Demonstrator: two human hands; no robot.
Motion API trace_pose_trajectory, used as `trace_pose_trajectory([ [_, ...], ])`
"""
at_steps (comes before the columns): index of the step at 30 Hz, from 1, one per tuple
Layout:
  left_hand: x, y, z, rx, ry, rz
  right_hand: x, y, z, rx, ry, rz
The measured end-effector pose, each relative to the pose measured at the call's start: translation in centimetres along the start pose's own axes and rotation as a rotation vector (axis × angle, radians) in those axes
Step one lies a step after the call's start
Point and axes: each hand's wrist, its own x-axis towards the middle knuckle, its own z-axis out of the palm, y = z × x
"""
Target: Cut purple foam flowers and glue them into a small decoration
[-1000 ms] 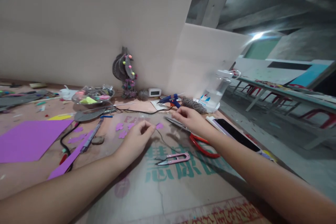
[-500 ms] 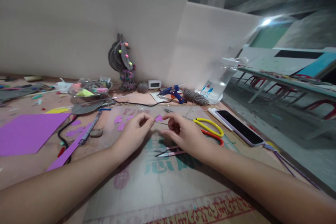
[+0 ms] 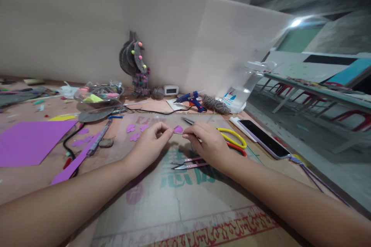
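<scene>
A thin strand point(image 3: 178, 134) runs between my two hands over the printed sheet. My left hand point(image 3: 155, 139) pinches its left end. The fingertips of my right hand point(image 3: 204, 139) are closed on its right end. Just behind the strand, between the fingertips, shows a small purple piece point(image 3: 178, 129). Several purple flower cutouts point(image 3: 135, 136) lie left of my left hand. Small snips with pink handles point(image 3: 188, 165) rest below my right hand. Scissors with yellow and red handles point(image 3: 234, 137) lie partly hidden behind that hand.
A purple sheet point(image 3: 31, 142) and pen point(image 3: 100, 139) lie at left. Toward the wall are a bowl of supplies point(image 3: 98, 96), a grey hanging ornament point(image 3: 131, 60), a blue glue gun point(image 3: 193, 101), grey yarn point(image 3: 216, 104) and a water jug point(image 3: 242, 88). A phone point(image 3: 265, 139) lies at right.
My right hand's fingers have closed into a pinch on the strand, where they were spread apart before. The view has shifted slightly.
</scene>
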Motion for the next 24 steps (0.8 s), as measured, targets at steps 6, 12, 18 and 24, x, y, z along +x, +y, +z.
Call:
trace_pose_trajectory([
  [6, -0.29, 0.35, 0.02, 0.021, -0.047, -0.004, -0.09, -0.26, -0.12, -0.039, -0.025, -0.092],
  [12, -0.56, 0.68, -0.08, 0.07, -0.076, 0.012, -0.15, -0.09, 0.18, 0.081, -0.022, 0.034],
  [18, -0.59, 0.56, -0.07, 0.089, -0.076, 0.024, -0.19, -0.03, 0.2, 0.174, -0.02, 0.108],
  [24, -0.66, 0.53, -0.17, 0.085, -0.082, 0.035, -0.22, -0.23, 0.15, 0.2, -0.039, 0.211],
])
